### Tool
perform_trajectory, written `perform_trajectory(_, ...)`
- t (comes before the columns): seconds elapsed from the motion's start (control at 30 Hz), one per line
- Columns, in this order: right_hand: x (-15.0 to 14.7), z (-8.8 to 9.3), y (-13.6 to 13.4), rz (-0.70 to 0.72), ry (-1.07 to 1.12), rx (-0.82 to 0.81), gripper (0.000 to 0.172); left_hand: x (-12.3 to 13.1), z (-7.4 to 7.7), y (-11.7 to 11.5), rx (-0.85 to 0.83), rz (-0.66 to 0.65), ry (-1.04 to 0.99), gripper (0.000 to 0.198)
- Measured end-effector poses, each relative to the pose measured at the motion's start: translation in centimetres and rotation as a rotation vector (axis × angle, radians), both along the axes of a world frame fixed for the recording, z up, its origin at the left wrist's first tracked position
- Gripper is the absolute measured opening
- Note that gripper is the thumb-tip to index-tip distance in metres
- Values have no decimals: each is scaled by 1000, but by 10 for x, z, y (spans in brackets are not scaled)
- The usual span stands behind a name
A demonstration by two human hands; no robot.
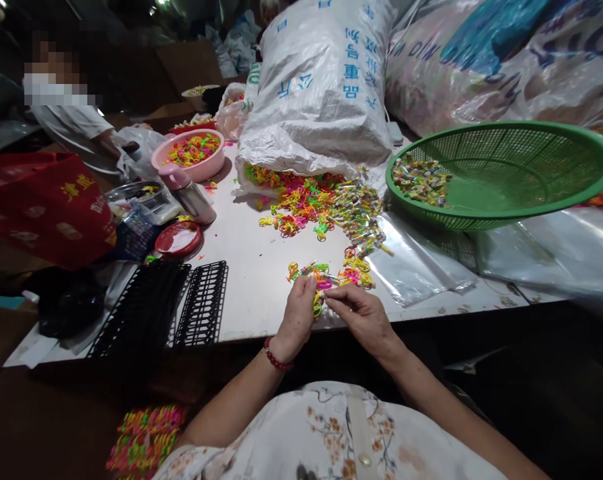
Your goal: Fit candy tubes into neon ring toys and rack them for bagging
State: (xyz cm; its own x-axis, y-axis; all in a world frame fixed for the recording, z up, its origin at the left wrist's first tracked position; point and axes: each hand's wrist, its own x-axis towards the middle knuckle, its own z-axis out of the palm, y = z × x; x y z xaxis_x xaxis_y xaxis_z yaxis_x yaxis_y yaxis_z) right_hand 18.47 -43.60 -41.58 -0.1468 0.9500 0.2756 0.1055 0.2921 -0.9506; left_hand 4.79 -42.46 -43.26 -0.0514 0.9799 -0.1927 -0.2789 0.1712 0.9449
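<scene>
Just over the table's front edge, my left hand (297,310) is closed, thumb and fingers pinching a small yellow-green plastic piece (318,305). My right hand (364,317) meets it from the right, its thumb and forefinger pressed together at the piece's side; what lies between those fingertips is too small to make out. Right behind both hands lie a few loose colourful plastic pieces (358,273). Farther back, a heap of bright plastic pieces (304,203) spills from a large white woven sack (316,100), beside a pile of short multicoloured sticks (358,213).
On the right, a green mesh basket (511,213) rests over clear plastic bags (421,260). Black plastic racks (201,300) lie at left. Behind them are a red basket (178,240), a thermos flask (188,193) and a pink basin (214,167). Another person (74,127) is at far left.
</scene>
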Motion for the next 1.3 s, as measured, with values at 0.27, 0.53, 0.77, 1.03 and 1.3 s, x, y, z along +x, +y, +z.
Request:
perform_trajectory(0.27,8,9,10,91,-241,113,16,-10,2,11,45,-10,280,34)
perform_trajectory(0.53,104,-32,111,-416,-922,253,26,-37,10,79,409,-118,1050,17)
perform_trajectory(0.77,125,-40,135,-503,-1127,30,19,-51,1,158,258,110,1199,8)
perform_trajectory(1.03,88,-20,75,-461,-680,-149,39,-58,-2,211,320,86,1071,32)
perform_trajectory(1.3,53,-11,39,-239,-240,-328,44,-92,0,197,176,300,548,27)
